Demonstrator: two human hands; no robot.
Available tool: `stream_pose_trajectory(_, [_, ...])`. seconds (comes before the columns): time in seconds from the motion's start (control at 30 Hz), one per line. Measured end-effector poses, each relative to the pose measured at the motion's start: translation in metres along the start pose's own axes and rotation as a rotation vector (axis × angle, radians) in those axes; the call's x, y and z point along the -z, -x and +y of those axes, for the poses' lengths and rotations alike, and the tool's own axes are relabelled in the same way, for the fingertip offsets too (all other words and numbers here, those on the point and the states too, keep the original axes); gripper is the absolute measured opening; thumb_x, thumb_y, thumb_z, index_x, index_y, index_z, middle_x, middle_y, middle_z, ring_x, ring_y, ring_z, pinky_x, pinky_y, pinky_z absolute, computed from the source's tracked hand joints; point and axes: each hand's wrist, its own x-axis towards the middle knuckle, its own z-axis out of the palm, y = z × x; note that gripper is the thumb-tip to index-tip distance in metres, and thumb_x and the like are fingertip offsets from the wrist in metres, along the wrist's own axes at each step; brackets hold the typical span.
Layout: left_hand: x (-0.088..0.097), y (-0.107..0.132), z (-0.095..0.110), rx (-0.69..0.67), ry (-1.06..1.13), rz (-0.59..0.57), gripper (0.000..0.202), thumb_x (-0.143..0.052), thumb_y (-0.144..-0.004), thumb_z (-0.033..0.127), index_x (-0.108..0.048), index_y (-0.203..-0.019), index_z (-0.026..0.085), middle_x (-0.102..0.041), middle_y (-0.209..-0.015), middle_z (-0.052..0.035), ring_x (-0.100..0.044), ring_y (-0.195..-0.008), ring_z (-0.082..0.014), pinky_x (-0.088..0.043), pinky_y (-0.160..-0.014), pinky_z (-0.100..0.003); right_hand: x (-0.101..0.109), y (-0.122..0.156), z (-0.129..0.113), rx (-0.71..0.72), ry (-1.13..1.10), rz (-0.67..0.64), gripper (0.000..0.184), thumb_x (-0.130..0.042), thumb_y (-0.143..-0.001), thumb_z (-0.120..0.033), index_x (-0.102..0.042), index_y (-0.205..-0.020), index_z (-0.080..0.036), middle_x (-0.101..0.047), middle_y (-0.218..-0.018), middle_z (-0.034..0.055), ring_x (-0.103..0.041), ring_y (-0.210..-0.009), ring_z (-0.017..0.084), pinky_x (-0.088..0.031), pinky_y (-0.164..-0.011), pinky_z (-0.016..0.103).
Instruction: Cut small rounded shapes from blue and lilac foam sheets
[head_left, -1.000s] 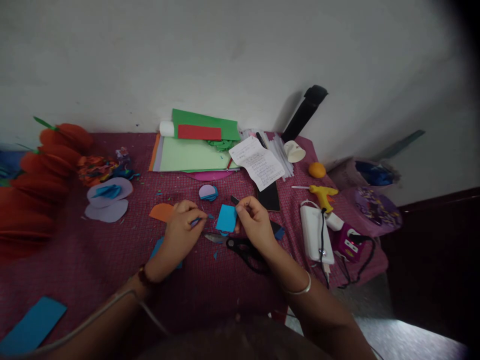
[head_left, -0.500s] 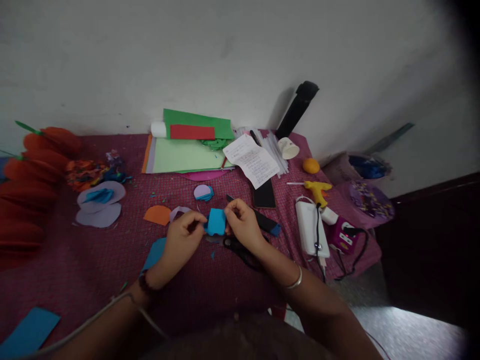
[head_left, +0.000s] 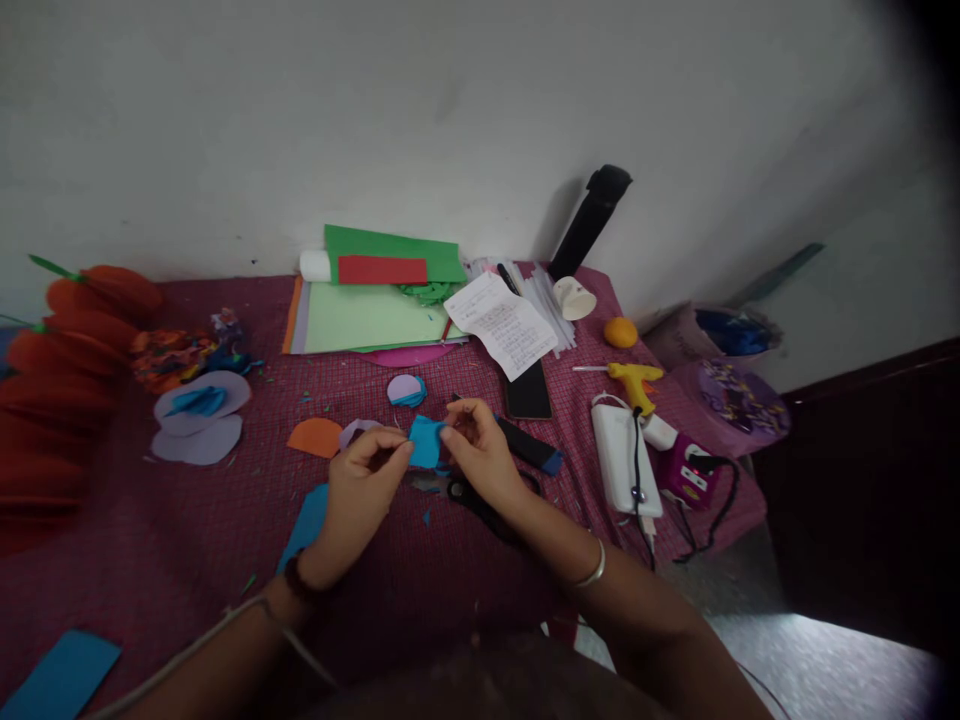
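Note:
A small blue paper piece (head_left: 426,442) is pinched between both my hands above the maroon cloth. My left hand (head_left: 365,478) grips its left edge with thumb and fingers closed. My right hand (head_left: 475,450) pinches its right edge. Black-handled scissors (head_left: 471,494) lie on the cloth just under my right hand. A larger blue scrap (head_left: 306,522) lies under my left wrist, an orange half-circle (head_left: 315,437) to its left.
Stacked coloured sheets (head_left: 375,310), a written note (head_left: 502,325), a phone (head_left: 529,390), a white power bank (head_left: 619,455), a yellow glue gun (head_left: 636,383), an orange ball (head_left: 621,332) and a paper cup (head_left: 574,298) lie behind and right. Lilac discs (head_left: 199,420) and orange paper decorations (head_left: 67,340) fill the left.
My hands came together: the left joined the right on the blue piece, which now looks smaller and bent. The view shifted slightly left.

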Motion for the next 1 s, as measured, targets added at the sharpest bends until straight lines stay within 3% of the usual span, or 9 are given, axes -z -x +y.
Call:
stream_pose_trajectory(0.07, [0.002,0.000,0.003,-0.108,-0.043,-0.010,0.011,-0.064,-0.078,0.019,-0.065,-0.067,0.020,-0.063,-0.074,0.0008,-0.059,-0.074,-0.0145,-0.047,-0.069,-0.027,0.000,0.000,0.000,-0.049,-0.052,-0.090,0.035,-0.066,-0.077,-0.035,-0.051,-0.106,-0.022,-0.055,-0.093,0.0008,-0.055,-0.067,0.011,-0.046,-0.050,0.020])
stream_pose_trajectory(0.17, [0.003,0.002,0.004,-0.204,-0.083,-0.018,0.013,-0.063,-0.079,0.016,-0.063,-0.067,0.020,-0.063,-0.076,0.0008,-0.060,-0.075,-0.0141,-0.047,-0.068,-0.026,0.001,0.002,0.000,-0.114,-0.073,-0.260,0.033,-0.064,-0.081,-0.042,-0.054,-0.103,-0.020,-0.055,-0.083,-0.0013,-0.049,-0.058,0.009,-0.042,-0.048,0.020])
stream_pose_trajectory(0.27, [0.002,0.004,0.001,-0.205,-0.113,-0.028,0.012,-0.063,-0.078,0.015,-0.063,-0.067,0.020,-0.065,-0.078,0.0006,-0.061,-0.074,-0.0133,-0.048,-0.067,-0.025,0.001,0.004,0.002,-0.030,0.015,-0.274,0.022,-0.058,-0.086,-0.039,-0.055,-0.095,-0.019,-0.052,-0.074,-0.0034,-0.046,-0.057,0.009,-0.040,-0.052,0.021])
stream_pose_trajectory(0.4, [0.000,0.004,0.000,-0.080,-0.064,-0.045,0.004,-0.065,-0.076,0.018,-0.064,-0.074,0.021,-0.065,-0.075,0.0019,-0.061,-0.068,-0.0126,-0.049,-0.063,-0.024,0.002,0.005,0.000,0.105,0.170,-0.218,0.012,-0.051,-0.090,-0.029,-0.057,-0.088,-0.018,-0.054,-0.073,-0.0018,-0.050,-0.065,0.012,-0.042,-0.059,0.023])
stream_pose_trajectory(0.5, [0.000,0.001,-0.002,0.052,-0.017,-0.110,0.013,-0.068,-0.074,0.021,-0.067,-0.087,0.021,-0.065,-0.072,0.0028,-0.060,-0.065,-0.0137,-0.048,-0.061,-0.025,0.003,0.005,-0.004,0.186,0.243,-0.212,0.011,-0.051,-0.089,-0.025,-0.058,-0.085,-0.018,-0.057,-0.076,-0.0004,-0.053,-0.070,0.013,-0.043,-0.063,0.024])
stream_pose_trajectory(0.63, [0.000,-0.001,-0.003,0.158,0.040,-0.263,0.007,-0.069,-0.075,0.026,-0.069,-0.074,0.019,-0.063,-0.070,0.0016,-0.056,-0.066,-0.0139,-0.045,-0.062,-0.025,0.003,0.004,-0.008,0.202,0.200,-0.205,0.007,-0.057,-0.085,-0.023,-0.059,-0.089,-0.018,-0.060,-0.081,0.0000,-0.055,-0.074,0.013,-0.044,-0.067,0.025])
stream_pose_trajectory(0.77, [0.001,-0.004,-0.004,0.212,0.172,-0.195,0.012,-0.070,-0.074,0.030,-0.065,-0.069,0.020,-0.058,-0.065,0.0037,-0.051,-0.061,-0.0123,-0.043,-0.059,-0.024,0.006,0.000,-0.006,0.254,0.310,-0.169,0.006,-0.058,-0.085,-0.020,-0.057,-0.080,-0.017,-0.056,-0.074,-0.0019,-0.052,-0.070,0.013,-0.041,-0.066,0.024])
stream_pose_trajectory(0.87, [0.005,-0.010,-0.007,0.182,0.017,-0.197,0.011,-0.069,-0.074,0.029,-0.067,-0.080,0.020,-0.055,-0.064,0.0044,-0.050,-0.059,-0.0129,-0.041,-0.058,-0.025,0.012,-0.004,-0.006,0.382,0.517,-0.141,0.009,-0.057,-0.087,-0.015,-0.058,-0.078,-0.017,-0.055,-0.074,-0.0012,-0.052,-0.072,0.013,-0.040,-0.068,0.025])
stream_pose_trajectory(1.0, [0.011,-0.022,-0.012,-0.033,-0.325,-0.192,0.022,-0.066,-0.076,0.025,-0.067,-0.097,0.021,-0.052,-0.066,0.0046,-0.049,-0.060,-0.0144,-0.040,-0.058,-0.026,0.018,-0.011,-0.010,0.435,0.861,-0.210,0.009,-0.054,-0.090,-0.012,-0.061,-0.085,-0.016,-0.057,-0.086,0.0036,-0.055,-0.082,0.016,-0.042,-0.074,0.026])
